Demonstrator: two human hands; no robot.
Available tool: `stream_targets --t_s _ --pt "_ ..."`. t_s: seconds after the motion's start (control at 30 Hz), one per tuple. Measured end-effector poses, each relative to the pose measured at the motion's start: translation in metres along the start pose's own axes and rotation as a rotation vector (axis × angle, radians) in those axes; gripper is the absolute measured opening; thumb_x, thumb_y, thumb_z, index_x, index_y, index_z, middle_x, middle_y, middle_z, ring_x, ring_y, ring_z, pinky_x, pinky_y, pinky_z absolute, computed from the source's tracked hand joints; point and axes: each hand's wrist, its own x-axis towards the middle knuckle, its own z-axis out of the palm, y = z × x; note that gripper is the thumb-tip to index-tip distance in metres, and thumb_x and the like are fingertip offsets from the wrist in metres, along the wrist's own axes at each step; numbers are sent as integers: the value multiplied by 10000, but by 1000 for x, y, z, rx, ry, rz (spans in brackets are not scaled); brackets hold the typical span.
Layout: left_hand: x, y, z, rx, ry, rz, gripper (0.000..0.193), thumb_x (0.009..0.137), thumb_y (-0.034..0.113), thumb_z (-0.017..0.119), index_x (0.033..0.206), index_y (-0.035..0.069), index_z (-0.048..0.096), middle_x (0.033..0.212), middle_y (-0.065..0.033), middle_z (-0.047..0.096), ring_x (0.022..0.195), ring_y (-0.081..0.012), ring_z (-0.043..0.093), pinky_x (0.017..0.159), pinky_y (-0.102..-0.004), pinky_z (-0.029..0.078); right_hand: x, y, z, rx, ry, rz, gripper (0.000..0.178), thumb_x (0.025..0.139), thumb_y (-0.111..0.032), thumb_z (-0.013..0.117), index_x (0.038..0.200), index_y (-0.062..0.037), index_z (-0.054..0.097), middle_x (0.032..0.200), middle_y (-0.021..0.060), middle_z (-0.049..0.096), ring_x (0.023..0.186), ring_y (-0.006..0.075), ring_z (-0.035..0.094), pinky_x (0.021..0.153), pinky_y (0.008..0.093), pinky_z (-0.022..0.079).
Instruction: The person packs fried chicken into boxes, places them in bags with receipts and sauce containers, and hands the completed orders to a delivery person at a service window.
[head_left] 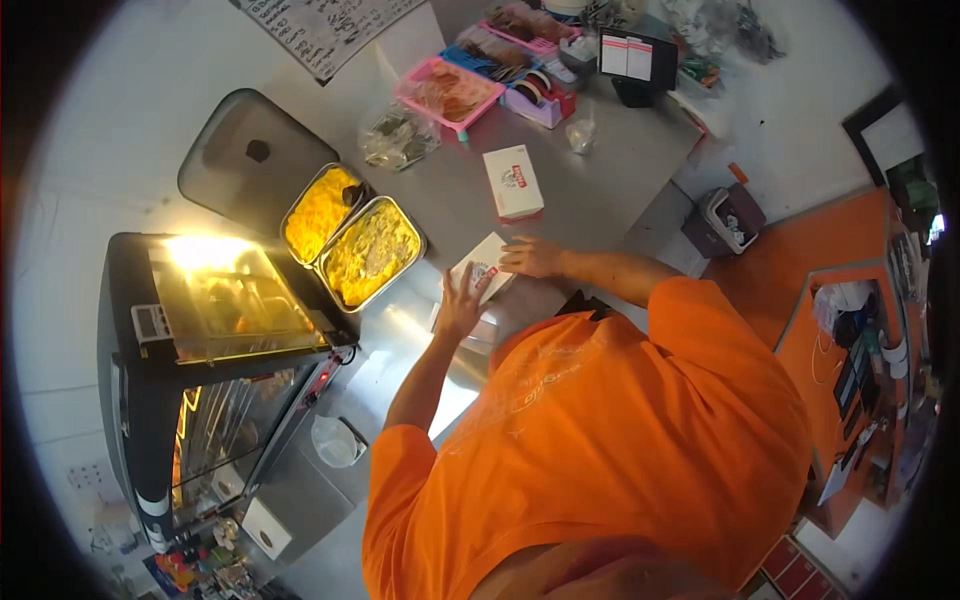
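Note:
A white cardboard food box with a red and dark print lies before me on the steel counter. My left hand rests on its near left part, fingers spread over the top. At the right corner of that box, my right hand has its fingers bent over the edge; its thumb is hard to make out. A second white box with similar print stands closed just beyond. To the left, two metal trays hold yellow food: one orange-yellow, the nearer one mixed with paler pieces.
A lit glass display warmer stands at left, with a dark tray lid behind it. Pink baskets, a tape dispenser and a small screen line the far counter. A grey bin sits at right.

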Motion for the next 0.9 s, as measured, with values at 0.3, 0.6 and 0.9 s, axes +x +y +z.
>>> stream_targets --t_s 0.3,0.6,0.9 --pt "42 27 20 -292 101 -472 608 669 304 872 1248 275 689 1607 -219 273 1429 -518 232 1117 -646 332 -49 97 -89 582 546 745 284 1001 -264 605 1240 -113 624 1295 137 655 1133 272 670 997 416 494" --pt "92 76 36 -454 721 -957 570 608 209 910 1130 130 695 1245 -234 572 1200 -395 572 1007 -485 476 -150 444 -60 553 261 1008 289 970 -368 605 1010 -128 761 871 130 729 787 298 691 747 414 528" --pt "152 154 -10 -414 801 -1191 669 611 103 904 1219 107 625 1570 -285 312 1465 -440 311 1208 -511 245 -102 502 34 1053 302 1289 414 913 -452 694 1076 -78 761 874 120 745 770 222 678 744 406 518"
